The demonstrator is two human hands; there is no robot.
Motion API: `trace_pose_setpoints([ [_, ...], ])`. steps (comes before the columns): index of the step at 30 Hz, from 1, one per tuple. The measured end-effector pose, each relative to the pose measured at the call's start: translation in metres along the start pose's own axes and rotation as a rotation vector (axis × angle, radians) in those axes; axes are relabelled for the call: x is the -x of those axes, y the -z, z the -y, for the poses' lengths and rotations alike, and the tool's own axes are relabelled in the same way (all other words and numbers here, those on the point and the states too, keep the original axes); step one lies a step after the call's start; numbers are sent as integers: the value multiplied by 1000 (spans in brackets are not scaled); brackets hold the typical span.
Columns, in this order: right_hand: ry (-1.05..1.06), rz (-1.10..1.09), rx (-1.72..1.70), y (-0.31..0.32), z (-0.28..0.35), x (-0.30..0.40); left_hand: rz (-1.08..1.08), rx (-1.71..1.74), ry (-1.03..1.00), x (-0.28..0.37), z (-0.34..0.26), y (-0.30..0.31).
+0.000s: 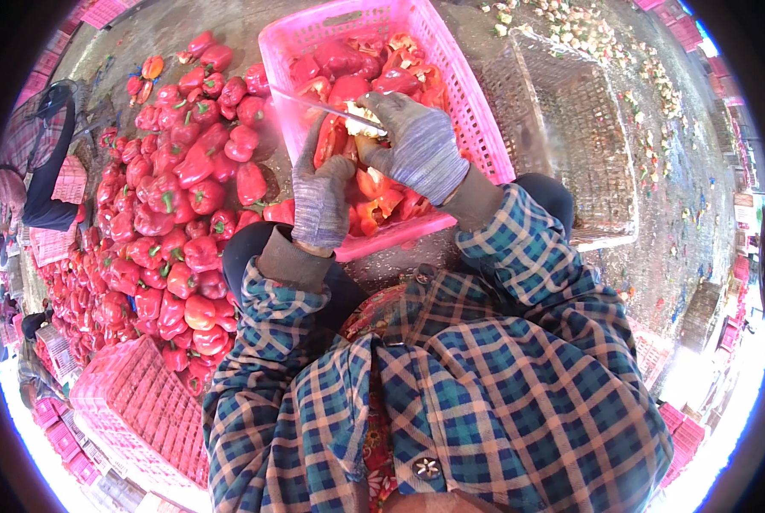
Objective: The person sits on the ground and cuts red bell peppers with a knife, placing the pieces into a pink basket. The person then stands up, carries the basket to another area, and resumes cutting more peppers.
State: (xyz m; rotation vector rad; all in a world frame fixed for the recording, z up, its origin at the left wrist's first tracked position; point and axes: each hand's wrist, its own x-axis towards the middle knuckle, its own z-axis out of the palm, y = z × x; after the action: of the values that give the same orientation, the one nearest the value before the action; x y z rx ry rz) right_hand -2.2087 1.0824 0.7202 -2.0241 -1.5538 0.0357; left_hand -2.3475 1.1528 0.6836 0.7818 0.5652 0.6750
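Note:
Both hands wear grey knit gloves and meet over a pink plastic crate (485, 141) of cut red bell peppers (395, 81). My left hand (325, 192) holds a red bell pepper piece (331, 140) on its side facing the other hand. My right hand (421, 141) is closed around a knife, whose narrow blade (318, 106) points to the upper left; its handle is mostly hidden by the fingers. A pale pepper core with seeds (362, 120) lies against the blade, between the hands. Cut pieces lie below the hands in the crate.
A large heap of whole red bell peppers (184, 192) covers the floor at left. A dirty mesh crate (587, 147) stands at right, with pepper cores (575, 25) scattered beyond it. Pink crates (139, 404) stand at lower left. Another person (49, 154) sits at far left.

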Motion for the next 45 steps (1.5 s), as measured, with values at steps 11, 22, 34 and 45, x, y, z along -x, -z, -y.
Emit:
trace_pose_setpoints([
  [11, -360, -271, -270, 29, -102, -19, 113, -205, 180, -7, -16, -1],
  [22, -660, -278, -454, 71, -118, 15, 198, -1897, -72, -163, -91, 192],
  [34, -707, 180, -395, -3, -96, -31, 24, -2158, -270, -328, 53, 270],
  [45, -899, 296, -652, -12, -69, -49, -170, -1068, -297, -292, 35, 324],
])
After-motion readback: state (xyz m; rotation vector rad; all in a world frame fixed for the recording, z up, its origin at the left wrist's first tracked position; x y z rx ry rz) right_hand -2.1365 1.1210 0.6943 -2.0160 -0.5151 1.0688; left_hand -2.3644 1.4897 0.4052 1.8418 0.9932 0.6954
